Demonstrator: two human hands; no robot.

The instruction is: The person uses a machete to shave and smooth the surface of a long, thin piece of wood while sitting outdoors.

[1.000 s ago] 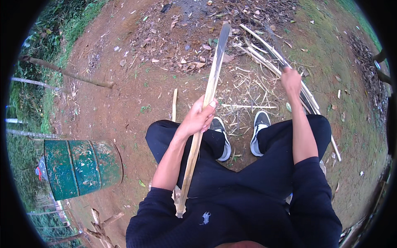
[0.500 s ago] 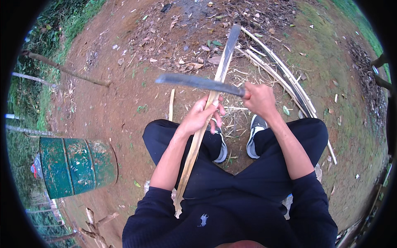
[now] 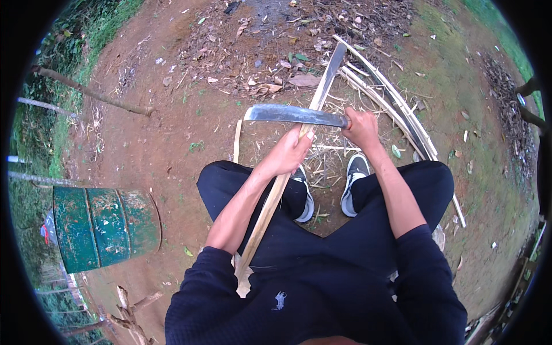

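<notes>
My left hand point(image 3: 291, 150) is wrapped round a long split bamboo strip point(image 3: 265, 217), pale on one face with a dark stretch toward its far end. The strip slants from beside my left forearm up and away to the right. In my right hand point(image 3: 362, 127) is the handle of a machete point(image 3: 293, 114). Its broad grey blade points left and lies across the strip, just beyond my left fingers. Whether the edge bites into the bamboo cannot be made out.
Several long bamboo strips point(image 3: 397, 109) lie on the ground to the right. A short pale strip point(image 3: 237, 141) rests by my left knee, and shavings litter the soil round my shoes point(image 3: 355, 175). On the left is a green metal drum point(image 3: 106, 229); a thin post point(image 3: 95, 95) stands farther off.
The machete has moved right and its blade is now sharper to the eye. My left fingers have closed round the strip, whose far end has swung slightly right and nearer.
</notes>
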